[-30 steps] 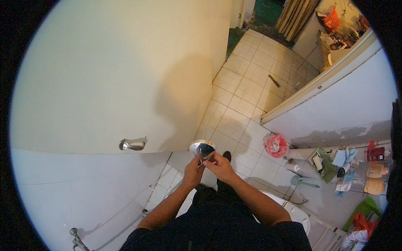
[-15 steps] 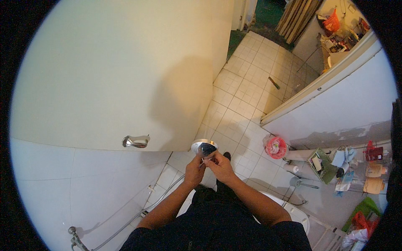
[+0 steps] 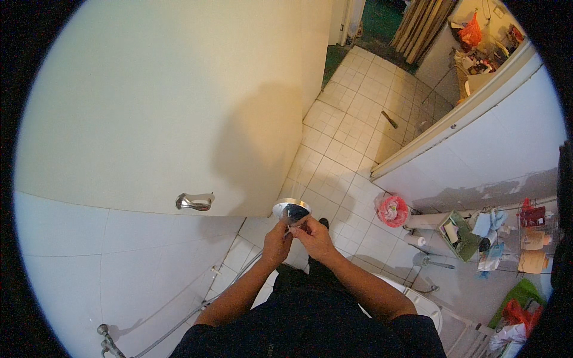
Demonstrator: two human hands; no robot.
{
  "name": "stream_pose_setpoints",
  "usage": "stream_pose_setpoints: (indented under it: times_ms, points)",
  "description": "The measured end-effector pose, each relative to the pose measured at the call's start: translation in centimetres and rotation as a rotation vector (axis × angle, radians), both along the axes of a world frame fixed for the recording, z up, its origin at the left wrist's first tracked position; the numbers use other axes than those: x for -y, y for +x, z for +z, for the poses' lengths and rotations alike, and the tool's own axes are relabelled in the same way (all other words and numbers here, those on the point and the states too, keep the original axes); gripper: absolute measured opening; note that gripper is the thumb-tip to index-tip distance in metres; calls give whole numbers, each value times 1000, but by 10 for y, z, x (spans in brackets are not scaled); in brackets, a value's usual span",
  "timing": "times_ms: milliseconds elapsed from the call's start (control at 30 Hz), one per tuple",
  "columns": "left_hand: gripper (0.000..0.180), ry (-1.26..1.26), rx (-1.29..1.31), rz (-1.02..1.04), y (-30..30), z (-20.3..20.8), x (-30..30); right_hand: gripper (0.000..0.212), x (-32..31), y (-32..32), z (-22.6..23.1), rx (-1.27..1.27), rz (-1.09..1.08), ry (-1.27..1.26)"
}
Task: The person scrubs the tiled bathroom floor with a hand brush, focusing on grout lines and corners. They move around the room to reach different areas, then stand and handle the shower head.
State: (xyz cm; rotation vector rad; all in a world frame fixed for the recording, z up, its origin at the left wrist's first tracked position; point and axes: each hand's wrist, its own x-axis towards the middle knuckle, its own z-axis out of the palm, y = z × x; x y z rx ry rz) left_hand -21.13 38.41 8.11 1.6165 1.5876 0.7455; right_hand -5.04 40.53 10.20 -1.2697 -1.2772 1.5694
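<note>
A round, chrome shower head (image 3: 293,209) is in front of my body, its shiny face turned up toward the far side. My left hand (image 3: 277,243) is closed on its lower part from the left. Pressed close against it, my right hand (image 3: 315,238) pinches at the same spot below the round head, fingers bent inward. Exactly what the fingertips grip there is hidden between them. A grey metal hose (image 3: 173,329) runs from the wall valve (image 3: 106,334) at lower left up toward my left forearm, where it passes out of sight.
A pale door (image 3: 149,107) with a metal handle (image 3: 194,201) stands at left. On the right are a pink-lined bin (image 3: 392,210), a toilet brush (image 3: 434,262), a green basket (image 3: 459,237) and bottles. Part of the toilet (image 3: 421,301) shows beside my right arm. A brush-like object (image 3: 389,119) lies on the far tiles.
The hose by my left forearm has shifted slightly. Both hands stay at the shower head with only tiny finger movement; the view has barely moved.
</note>
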Motion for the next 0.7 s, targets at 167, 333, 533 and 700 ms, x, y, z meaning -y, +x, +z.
stream_pose_setpoints:
  times_ms: [167,333,533,700]
  points:
    - [43,-1,-28,-21,-3,-5,0,16,1,-1,-2,-7,8,-15]
    - [44,-56,7,6,-2,-4,2,15,4,0,-4,38,18,-13]
    - [47,-146,-8,-3,-2,0,11,21,14,-2,-25,101,4,-61]
    - [47,-286,-52,-18,-2,7,16,28,22,-7,-30,66,-30,-107]
